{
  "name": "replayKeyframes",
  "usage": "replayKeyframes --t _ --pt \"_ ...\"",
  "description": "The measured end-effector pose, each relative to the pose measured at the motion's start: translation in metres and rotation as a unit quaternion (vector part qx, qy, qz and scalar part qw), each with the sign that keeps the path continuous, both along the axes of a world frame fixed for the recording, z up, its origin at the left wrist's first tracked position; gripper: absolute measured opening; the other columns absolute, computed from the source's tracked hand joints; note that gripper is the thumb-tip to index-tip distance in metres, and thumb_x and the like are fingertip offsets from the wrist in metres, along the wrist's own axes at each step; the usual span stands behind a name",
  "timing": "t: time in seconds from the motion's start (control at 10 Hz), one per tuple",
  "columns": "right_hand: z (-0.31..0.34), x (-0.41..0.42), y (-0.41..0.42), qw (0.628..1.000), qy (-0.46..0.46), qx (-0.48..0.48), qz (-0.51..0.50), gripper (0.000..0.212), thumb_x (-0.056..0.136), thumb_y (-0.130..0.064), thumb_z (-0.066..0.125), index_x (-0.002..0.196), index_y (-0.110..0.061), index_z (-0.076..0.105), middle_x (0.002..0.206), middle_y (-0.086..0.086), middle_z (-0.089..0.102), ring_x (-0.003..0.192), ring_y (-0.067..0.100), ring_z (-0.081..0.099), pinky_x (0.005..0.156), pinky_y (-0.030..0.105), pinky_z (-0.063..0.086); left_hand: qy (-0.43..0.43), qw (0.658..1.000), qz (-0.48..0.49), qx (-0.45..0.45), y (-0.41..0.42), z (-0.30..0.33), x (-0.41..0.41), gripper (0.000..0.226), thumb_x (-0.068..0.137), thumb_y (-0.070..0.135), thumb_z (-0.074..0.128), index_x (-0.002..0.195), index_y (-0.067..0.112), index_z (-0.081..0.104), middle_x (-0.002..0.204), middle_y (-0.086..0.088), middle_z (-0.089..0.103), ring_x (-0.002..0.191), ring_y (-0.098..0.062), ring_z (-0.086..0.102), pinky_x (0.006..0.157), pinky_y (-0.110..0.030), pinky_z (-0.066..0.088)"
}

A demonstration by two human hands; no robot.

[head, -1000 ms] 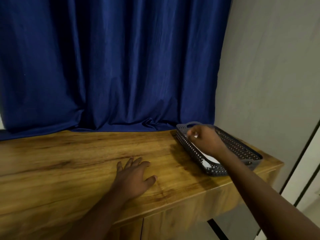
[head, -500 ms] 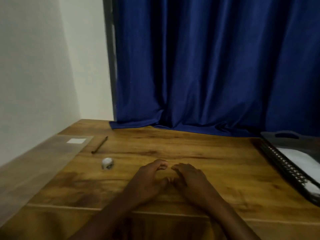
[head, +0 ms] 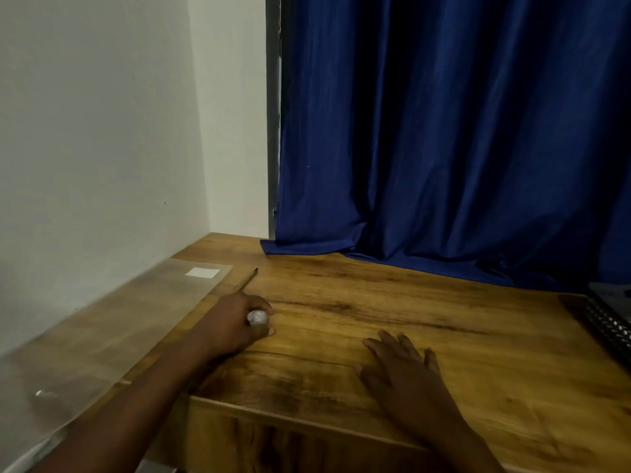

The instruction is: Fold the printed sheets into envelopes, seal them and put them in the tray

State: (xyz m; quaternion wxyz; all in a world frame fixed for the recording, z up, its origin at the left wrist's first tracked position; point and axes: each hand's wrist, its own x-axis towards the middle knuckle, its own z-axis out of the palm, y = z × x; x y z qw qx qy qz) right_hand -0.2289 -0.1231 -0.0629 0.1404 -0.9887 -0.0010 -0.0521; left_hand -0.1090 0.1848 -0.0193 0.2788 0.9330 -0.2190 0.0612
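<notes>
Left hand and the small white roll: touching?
Touching. The head view shows the left hand with fingers curled round the small white roll on the wooden table.

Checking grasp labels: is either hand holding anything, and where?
Left hand grips the small white roll, fingers curled round its sides. Right hand rests flat on the table, holding nothing.

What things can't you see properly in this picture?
- Small white object, head view: the left hand curls round it, so what it is stays unclear.
- Tray, head view: the right edge cuts it off; its contents are out of sight.
- Clear plastic sheets, head view: blurred and see-through; no print readable.
- Thin dark stick, head view: too small to tell pen from pencil.
- Right hand lies flat on the table, holding nothing.
</notes>
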Motion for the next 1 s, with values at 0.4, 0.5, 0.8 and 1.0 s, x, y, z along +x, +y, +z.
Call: replayKeyframes --t 0.4,0.5,0.8,1.0 --pt "0.004 0.0 0.002 1.0 0.021 -0.006 -0.004 0.073 0.091 -0.078 0.021 0.156 -0.044 0.02 0.168 -0.012 0.007 0.155 0.015 -0.003 0.123 0.054 -0.002 -0.044 0.99 0.125 -0.054 0.05 0.024 0.055 0.042 0.077 0.01 0.086 0.115 0.02 0.072 0.117 -0.001 0.07 0.103 -0.016 0.064 0.071 -0.016 0.045" --pt "0.006 0.0 0.003 1.0 0.023 -0.007 -0.005 0.073 0.091 -0.077 0.021 0.156 -0.044 0.02 0.168 -0.012 0.007 0.155 0.015 -0.003 0.123 0.054 -0.002 -0.021 0.988 0.153 -0.002 0.054 0.022 0.069 0.048 0.081 0.001 0.078 0.126 0.011 0.067 0.129 -0.011 0.067 0.116 -0.026 0.062 0.091 -0.028 0.05" --pt "0.011 -0.005 0.006 1.0 0.011 0.002 0.003 0.071 0.092 -0.075 0.024 0.155 -0.042 0.023 0.168 -0.01 0.01 0.155 0.016 -0.001 0.123 0.054 -0.002 -0.004 0.983 0.182 0.03 0.045 0.018 0.076 0.047 0.092 0.014 0.07 0.138 0.012 0.057 0.133 -0.015 0.064 0.117 -0.029 0.062 0.093 -0.031 0.048" --pt "0.011 -0.005 0.007 1.0 0.001 0.015 0.004 0.073 0.089 -0.076 0.024 0.153 -0.042 0.025 0.168 -0.01 0.012 0.155 0.016 0.0 0.123 0.053 -0.002 -0.086 0.974 0.199 0.069 0.026 0.027 0.055 0.078 0.078 0.012 0.083 0.146 0.02 0.045 0.149 -0.018 0.031 0.125 -0.035 0.051 0.098 -0.042 0.053"
